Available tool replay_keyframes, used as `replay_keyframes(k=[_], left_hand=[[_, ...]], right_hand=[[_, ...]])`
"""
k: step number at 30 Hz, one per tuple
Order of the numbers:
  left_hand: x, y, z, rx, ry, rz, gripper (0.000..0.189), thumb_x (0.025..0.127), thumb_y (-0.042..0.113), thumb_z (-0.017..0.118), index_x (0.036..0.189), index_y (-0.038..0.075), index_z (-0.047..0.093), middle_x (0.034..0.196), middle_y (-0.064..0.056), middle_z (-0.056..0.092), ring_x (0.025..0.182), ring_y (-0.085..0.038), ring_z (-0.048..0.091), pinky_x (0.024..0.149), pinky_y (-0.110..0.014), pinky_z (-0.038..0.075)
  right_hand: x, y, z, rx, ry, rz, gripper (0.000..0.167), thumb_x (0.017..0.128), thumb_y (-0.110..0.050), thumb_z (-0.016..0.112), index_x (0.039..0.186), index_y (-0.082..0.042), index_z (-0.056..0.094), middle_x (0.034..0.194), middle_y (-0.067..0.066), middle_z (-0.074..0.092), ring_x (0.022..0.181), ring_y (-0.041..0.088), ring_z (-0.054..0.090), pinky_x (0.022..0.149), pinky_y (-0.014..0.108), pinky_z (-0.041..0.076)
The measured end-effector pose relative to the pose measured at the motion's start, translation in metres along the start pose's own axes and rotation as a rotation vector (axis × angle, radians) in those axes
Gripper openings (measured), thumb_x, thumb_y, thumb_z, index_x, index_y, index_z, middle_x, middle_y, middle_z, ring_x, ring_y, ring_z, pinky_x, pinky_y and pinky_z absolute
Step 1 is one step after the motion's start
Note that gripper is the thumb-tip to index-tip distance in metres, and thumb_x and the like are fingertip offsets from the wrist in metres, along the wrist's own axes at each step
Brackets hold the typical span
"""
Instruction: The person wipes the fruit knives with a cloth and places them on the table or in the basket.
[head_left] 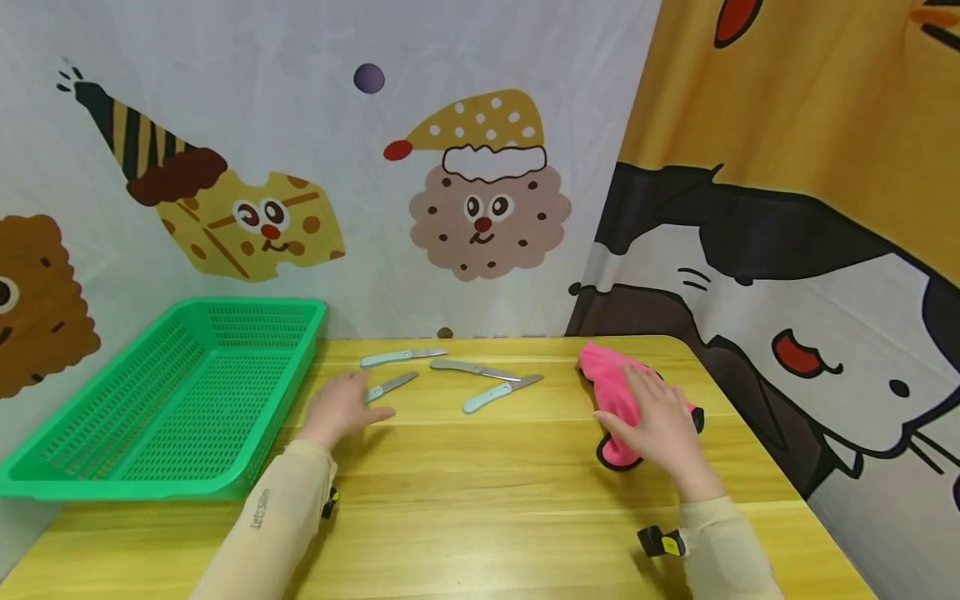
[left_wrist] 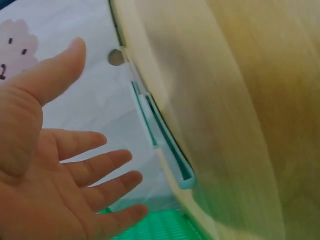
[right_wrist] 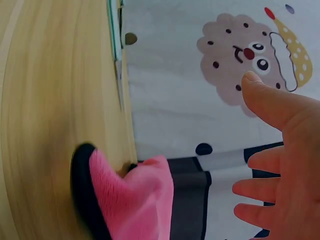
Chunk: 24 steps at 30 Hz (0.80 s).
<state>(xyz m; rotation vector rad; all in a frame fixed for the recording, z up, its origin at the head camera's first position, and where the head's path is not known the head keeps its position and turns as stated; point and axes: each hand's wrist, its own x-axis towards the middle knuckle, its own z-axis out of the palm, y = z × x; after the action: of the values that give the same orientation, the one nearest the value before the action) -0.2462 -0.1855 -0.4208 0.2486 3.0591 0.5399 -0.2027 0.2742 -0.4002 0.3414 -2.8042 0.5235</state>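
My left hand (head_left: 341,410), fingers spread, hovers over the table beside the nearest of several folding knives. That knife (head_left: 396,383) has a pale blue handle, partly hidden by the hand in the head view. Behind it lies another pale blue knife (head_left: 386,359). Further right are a greyish-handled knife (head_left: 457,366) and a pale blue one (head_left: 487,398), close together with blades out. On the right, my right hand (head_left: 663,421) is above a crumpled pink cloth (head_left: 611,379) with black edging and hides part of it. In the wrist views both palms hold nothing.
A green perforated plastic basket (head_left: 217,486) stands at the table's left side. The wooden table (head_left: 465,500) ends at the back against a curtain (head_left: 360,233) printed with cartoon figures. Another printed curtain part (head_left: 750,125) hangs along the right.
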Motion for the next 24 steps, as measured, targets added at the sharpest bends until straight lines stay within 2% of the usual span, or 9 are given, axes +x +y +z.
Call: replay_keyframes(k=[5, 12, 16, 19, 21, 24], left_hand=[[0.008, -0.006, 0.003, 0.003, -0.005, -0.018, 0.083, 0.085, 0.041, 0.076, 0.140, -0.012, 0.044, 0.137, -0.034, 0.048, 0.122, -0.051, 0.048, 0.098, -0.061, 0.042], [0.014, -0.009, 0.005, -0.012, -0.027, -0.084, 0.074, 0.084, 0.035, 0.078, 0.137, -0.009, 0.050, 0.130, -0.032, 0.054, 0.114, -0.048, 0.054, 0.091, -0.060, 0.047], [0.018, -0.011, 0.007, -0.013, -0.025, -0.111, 0.056, 0.081, 0.032, 0.080, 0.118, -0.006, 0.061, 0.108, -0.022, 0.063, 0.097, -0.039, 0.060, 0.080, -0.054, 0.051], [0.021, -0.013, 0.009, -0.008, -0.027, -0.122, 0.041, 0.080, 0.030, 0.080, 0.098, 0.000, 0.061, 0.092, -0.014, 0.061, 0.083, -0.031, 0.058, 0.071, -0.049, 0.052], [0.023, -0.015, 0.010, 0.001, -0.033, -0.125, 0.036, 0.079, 0.029, 0.080, 0.091, 0.003, 0.058, 0.086, -0.011, 0.058, 0.079, -0.028, 0.056, 0.067, -0.046, 0.051], [0.025, -0.018, 0.012, 0.016, -0.041, -0.129, 0.034, 0.080, 0.027, 0.079, 0.088, 0.003, 0.058, 0.084, -0.011, 0.057, 0.077, -0.028, 0.056, 0.065, -0.046, 0.051]], right_hand=[[0.004, 0.009, -0.004, -0.013, -0.025, 0.027, 0.091, 0.088, -0.050, 0.071, 0.149, 0.007, 0.034, 0.152, 0.029, 0.034, 0.138, 0.051, 0.026, 0.107, 0.073, 0.014], [0.012, 0.020, -0.007, 0.015, -0.066, 0.076, 0.094, 0.090, -0.053, 0.067, 0.151, 0.008, 0.029, 0.151, 0.032, 0.032, 0.137, 0.055, 0.023, 0.108, 0.070, 0.015], [0.017, 0.024, -0.006, 0.028, -0.088, 0.106, 0.095, 0.090, -0.055, 0.065, 0.151, 0.007, 0.028, 0.151, 0.032, 0.031, 0.137, 0.055, 0.023, 0.107, 0.071, 0.015], [0.021, 0.028, -0.004, 0.036, -0.104, 0.130, 0.096, 0.090, -0.057, 0.064, 0.152, 0.006, 0.027, 0.152, 0.032, 0.030, 0.137, 0.056, 0.022, 0.107, 0.071, 0.014], [0.024, 0.031, -0.003, 0.035, -0.113, 0.141, 0.096, 0.090, -0.058, 0.064, 0.152, 0.006, 0.027, 0.152, 0.032, 0.030, 0.137, 0.056, 0.021, 0.108, 0.071, 0.014], [0.027, 0.036, 0.000, 0.027, -0.123, 0.155, 0.096, 0.089, -0.058, 0.064, 0.152, 0.005, 0.027, 0.152, 0.031, 0.030, 0.137, 0.056, 0.021, 0.108, 0.071, 0.014]])
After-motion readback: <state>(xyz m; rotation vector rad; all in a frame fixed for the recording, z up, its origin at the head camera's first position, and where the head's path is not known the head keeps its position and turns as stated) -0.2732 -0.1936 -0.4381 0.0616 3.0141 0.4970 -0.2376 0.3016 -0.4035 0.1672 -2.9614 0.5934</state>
